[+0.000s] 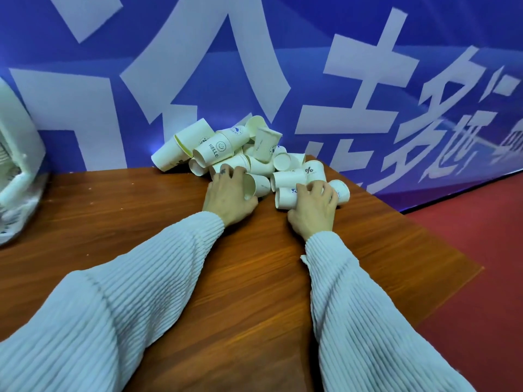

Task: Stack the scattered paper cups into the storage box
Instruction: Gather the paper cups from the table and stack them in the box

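Note:
A heap of several white paper cups [226,148] lies at the far edge of the brown wooden table [198,278], against a blue banner. My left hand [226,196] curls round a cup lying on its side [257,185] at the heap's near edge. My right hand [314,206] grips another cup on its side [285,198], with a further cup [341,190] just behind its fingers. The white storage box [17,176] stands at the table's far left, partly cut off by the frame.
The blue banner with large white characters [283,66] rises right behind the cups. The table's right edge [441,230] drops to a red floor [481,278]. Bare wood lies between my arms and towards the box.

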A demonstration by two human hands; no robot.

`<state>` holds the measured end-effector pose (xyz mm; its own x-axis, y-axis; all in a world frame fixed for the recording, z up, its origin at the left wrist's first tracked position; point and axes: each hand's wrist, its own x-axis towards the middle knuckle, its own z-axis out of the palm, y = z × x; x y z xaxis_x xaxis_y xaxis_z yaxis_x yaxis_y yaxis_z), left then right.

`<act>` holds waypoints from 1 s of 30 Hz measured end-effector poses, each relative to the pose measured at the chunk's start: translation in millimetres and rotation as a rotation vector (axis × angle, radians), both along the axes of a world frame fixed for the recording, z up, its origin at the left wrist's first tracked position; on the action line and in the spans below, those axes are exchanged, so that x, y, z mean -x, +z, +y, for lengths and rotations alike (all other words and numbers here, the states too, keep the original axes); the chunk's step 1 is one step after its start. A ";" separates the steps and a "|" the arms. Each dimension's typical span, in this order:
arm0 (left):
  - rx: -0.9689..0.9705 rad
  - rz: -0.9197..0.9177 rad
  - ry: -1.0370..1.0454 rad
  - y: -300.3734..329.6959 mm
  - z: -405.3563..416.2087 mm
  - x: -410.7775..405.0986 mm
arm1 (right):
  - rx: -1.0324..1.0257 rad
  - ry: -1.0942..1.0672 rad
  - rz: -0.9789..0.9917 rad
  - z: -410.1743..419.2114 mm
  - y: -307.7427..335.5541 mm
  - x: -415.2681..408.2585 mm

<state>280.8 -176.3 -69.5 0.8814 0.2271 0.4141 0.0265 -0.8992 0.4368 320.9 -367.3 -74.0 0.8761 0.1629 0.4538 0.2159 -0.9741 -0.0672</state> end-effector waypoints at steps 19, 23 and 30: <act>0.063 -0.229 0.134 110.2 128.1 176.5 | -0.646 0.585 0.186 131.5 81.0 124.7; 0.104 -0.341 0.256 131.5 180.8 232.5 | -0.740 0.772 0.176 196.2 107.8 153.9; 0.234 -0.592 0.523 138.5 260.5 307.3 | -0.716 1.068 0.162 311.9 145.3 199.7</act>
<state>-26.5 84.2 69.0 0.2880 0.6859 0.6683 0.1234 -0.7186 0.6844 121.2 -55.4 71.4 0.5171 0.5776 0.6316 0.7996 -0.0626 -0.5973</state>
